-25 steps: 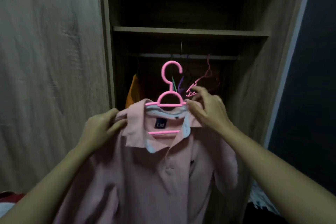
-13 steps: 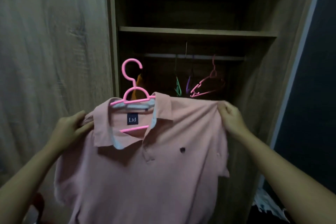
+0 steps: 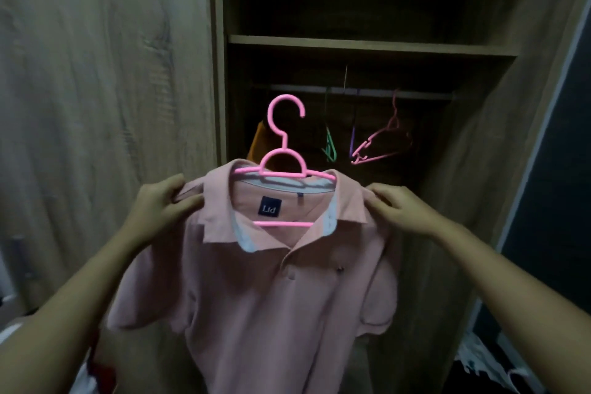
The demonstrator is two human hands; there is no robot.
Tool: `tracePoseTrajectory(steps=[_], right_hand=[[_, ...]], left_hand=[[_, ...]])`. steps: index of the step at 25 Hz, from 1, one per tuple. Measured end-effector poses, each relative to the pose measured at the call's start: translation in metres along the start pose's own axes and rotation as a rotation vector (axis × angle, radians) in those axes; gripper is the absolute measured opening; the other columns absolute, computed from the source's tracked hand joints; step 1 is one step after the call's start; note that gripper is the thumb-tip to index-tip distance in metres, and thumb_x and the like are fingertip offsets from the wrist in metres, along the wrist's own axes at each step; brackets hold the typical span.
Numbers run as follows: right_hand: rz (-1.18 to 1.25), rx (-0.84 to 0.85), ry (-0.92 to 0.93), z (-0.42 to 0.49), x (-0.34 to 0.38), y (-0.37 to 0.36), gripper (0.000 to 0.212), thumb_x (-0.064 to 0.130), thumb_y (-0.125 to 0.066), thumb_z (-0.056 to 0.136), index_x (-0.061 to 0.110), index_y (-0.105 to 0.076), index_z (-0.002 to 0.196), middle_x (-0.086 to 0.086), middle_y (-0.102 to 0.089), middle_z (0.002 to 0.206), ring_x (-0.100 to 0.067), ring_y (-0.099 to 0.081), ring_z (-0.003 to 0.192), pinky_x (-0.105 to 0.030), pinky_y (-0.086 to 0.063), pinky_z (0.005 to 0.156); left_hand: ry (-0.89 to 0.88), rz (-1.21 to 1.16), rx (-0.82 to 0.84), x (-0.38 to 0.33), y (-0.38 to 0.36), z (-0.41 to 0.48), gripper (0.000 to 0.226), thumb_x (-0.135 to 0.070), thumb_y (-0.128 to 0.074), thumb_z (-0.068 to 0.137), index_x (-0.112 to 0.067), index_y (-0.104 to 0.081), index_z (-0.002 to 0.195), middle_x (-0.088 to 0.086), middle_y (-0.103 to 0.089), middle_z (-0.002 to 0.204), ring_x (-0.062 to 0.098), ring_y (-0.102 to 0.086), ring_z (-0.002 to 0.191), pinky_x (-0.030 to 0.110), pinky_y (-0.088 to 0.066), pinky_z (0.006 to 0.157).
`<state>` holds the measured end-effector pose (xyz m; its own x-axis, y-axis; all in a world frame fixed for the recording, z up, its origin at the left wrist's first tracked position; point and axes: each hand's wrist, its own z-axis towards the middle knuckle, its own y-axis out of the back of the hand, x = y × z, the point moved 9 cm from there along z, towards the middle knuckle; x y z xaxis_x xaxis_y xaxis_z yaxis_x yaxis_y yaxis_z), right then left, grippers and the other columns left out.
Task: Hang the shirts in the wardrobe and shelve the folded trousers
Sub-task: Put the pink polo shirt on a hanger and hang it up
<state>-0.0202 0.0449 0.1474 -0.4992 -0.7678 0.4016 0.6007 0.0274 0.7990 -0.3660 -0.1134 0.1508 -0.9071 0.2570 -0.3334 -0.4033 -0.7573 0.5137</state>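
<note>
A pink polo shirt [image 3: 271, 291] with a dark neck label sits on a pink plastic hanger [image 3: 283, 150], held up in front of the open wardrobe [image 3: 367, 45]. My left hand [image 3: 163, 205] pinches the shirt's left shoulder. My right hand [image 3: 399, 208] grips the right shoulder beside the collar. The hanger's hook points up, below and to the left of the hanging rail [image 3: 351, 91], and is not on it.
On the rail hang an orange garment [image 3: 257, 141], a green hanger [image 3: 329, 147], a purple hanger [image 3: 353, 137] and an empty pink hanger [image 3: 380, 144]. A wooden shelf [image 3: 367, 46] spans above the rail. The wardrobe's closed door [image 3: 105, 89] fills the left. Crumpled clothes [image 3: 486, 365] lie bottom right.
The shirt and hanger have shifted right to the middle of the view. My right hand moved in from the outer shoulder to just beside the collar; my left hand stayed on the left shoulder.
</note>
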Motion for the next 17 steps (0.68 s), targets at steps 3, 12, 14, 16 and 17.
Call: tracePoseTrajectory(steps=[3,12,14,16,17], right_hand=[[0.096,-0.115,0.070,0.002,0.011,0.007,0.019,0.026,-0.048,0.095,0.037,-0.058,0.084,0.015,-0.064,0.076,0.006,-0.055,0.070,-0.023,-0.044,0.070],[0.188,-0.314,-0.040,0.013,-0.020,0.024,0.067,0.081,-0.038,0.071,0.018,-0.058,0.082,0.001,-0.061,0.073,-0.014,-0.052,0.072,-0.035,-0.041,0.068],[0.203,-0.339,-0.091,0.012,-0.028,0.027,0.060,0.077,-0.041,0.071,0.020,-0.058,0.078,0.006,-0.060,0.068,-0.012,-0.049,0.071,-0.033,-0.038,0.066],[0.242,-0.355,-0.125,0.010,-0.032,0.030,0.056,0.078,-0.044,0.070,0.024,-0.059,0.075,0.012,-0.059,0.065,-0.010,-0.048,0.069,-0.033,-0.037,0.065],[0.266,-0.362,-0.136,0.009,-0.036,0.032,0.053,0.076,-0.045,0.073,0.025,-0.060,0.074,0.013,-0.058,0.064,-0.007,-0.046,0.067,-0.031,-0.036,0.063]], left_hand=[[0.013,-0.015,-0.018,0.001,0.001,-0.003,0.041,-0.056,-0.054,0.070,-0.023,-0.035,0.057,-0.014,-0.048,0.062,0.003,-0.029,0.053,0.022,-0.028,0.049],[0.319,-0.353,0.058,0.050,0.001,-0.029,0.036,-0.055,-0.069,0.064,-0.034,-0.065,0.092,-0.013,-0.068,0.087,0.005,-0.063,0.079,0.034,-0.053,0.081],[0.322,-0.331,0.024,0.049,-0.004,-0.043,0.037,-0.057,-0.067,0.064,-0.045,-0.058,0.097,-0.019,-0.065,0.095,0.002,-0.062,0.083,0.027,-0.053,0.080],[0.368,-0.329,0.042,0.050,-0.018,-0.057,0.054,-0.057,-0.071,0.060,-0.046,-0.045,0.105,-0.020,-0.058,0.104,0.003,-0.059,0.091,0.022,-0.050,0.080],[0.398,-0.308,0.057,0.054,-0.024,-0.065,0.058,-0.057,-0.072,0.060,-0.039,-0.044,0.107,-0.016,-0.057,0.105,0.004,-0.059,0.093,0.023,-0.049,0.080]])
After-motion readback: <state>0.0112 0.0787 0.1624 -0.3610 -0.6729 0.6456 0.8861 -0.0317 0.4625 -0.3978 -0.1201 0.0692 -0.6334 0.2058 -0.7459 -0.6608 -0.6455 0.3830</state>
